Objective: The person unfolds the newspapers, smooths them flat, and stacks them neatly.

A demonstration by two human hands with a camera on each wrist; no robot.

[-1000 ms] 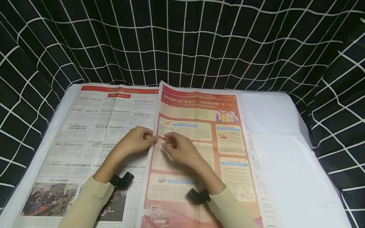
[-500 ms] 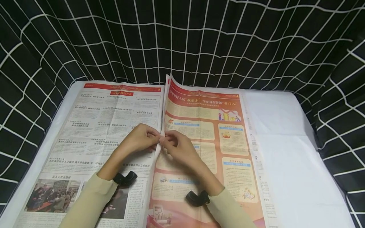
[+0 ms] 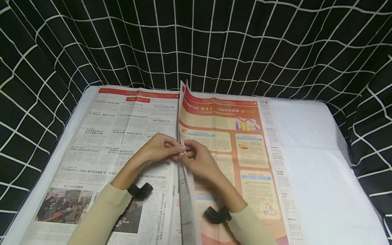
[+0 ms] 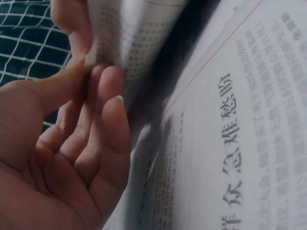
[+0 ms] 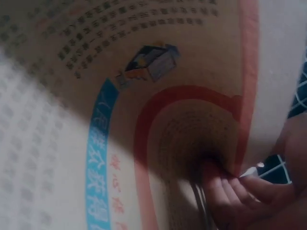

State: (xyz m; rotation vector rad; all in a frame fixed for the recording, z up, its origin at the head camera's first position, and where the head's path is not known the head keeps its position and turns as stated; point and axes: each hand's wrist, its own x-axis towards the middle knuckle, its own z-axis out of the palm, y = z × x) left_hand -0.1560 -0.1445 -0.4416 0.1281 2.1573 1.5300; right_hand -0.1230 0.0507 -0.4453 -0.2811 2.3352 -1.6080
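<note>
A newspaper lies spread over the white table. Its left page is black-and-white text under a red header, with photos near the bottom. The right page has an orange-red printed layout, and its inner edge stands raised and curved along the middle. My left hand pinches that raised edge between thumb and fingers; the left wrist view shows the lifted sheet at the fingertips. Right beside it, my right hand pinches the same edge. In the right wrist view, the fingers press into the bowed page.
White tablecloth shows to the right of the newspaper. Another printed sheet peeks out under the orange page's right side. A black curtain with white grid lines surrounds the table. Each wrist wears a black band.
The orange page's inner edge has risen off the page below and parted into separate layers, bending rightward. Both hands have come together at it. The view has shifted slightly.
</note>
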